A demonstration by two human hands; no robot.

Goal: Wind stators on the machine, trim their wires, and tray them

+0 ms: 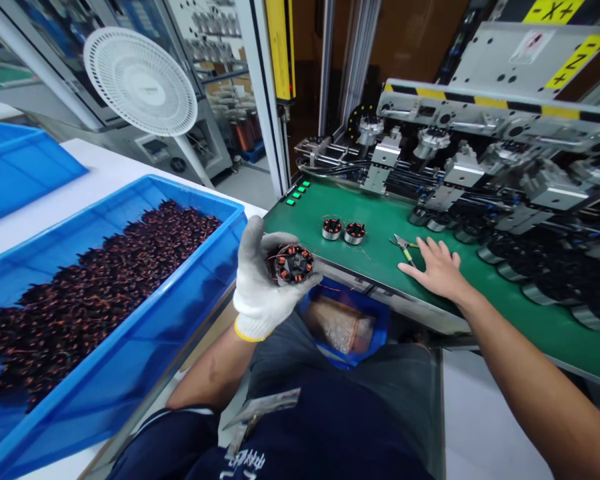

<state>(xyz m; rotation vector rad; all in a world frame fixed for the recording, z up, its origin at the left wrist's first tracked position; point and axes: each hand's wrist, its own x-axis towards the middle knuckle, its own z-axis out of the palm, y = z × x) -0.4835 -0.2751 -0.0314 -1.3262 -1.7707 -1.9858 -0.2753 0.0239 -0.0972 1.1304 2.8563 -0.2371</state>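
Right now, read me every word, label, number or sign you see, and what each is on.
"- X +": upper yellow label, on the machine.
"- Z +", sideways, possibly N: lower yellow label, on the machine's panel.
White sticker, same panel: red mark, wording too small.
Dark shirt: white lettering, too blurred.
Fan: hub mark, too small.

Factory workshop, multi-station machine (pixel 463 167) along the far edge of a green workbench (pixel 300 220), hazard-striped bar (pixel 475 102), yellow axis labels (pixel 577 62), blue plastic bin (pixel 160 340) heaped with copper-wound stators (pixel 105 280)
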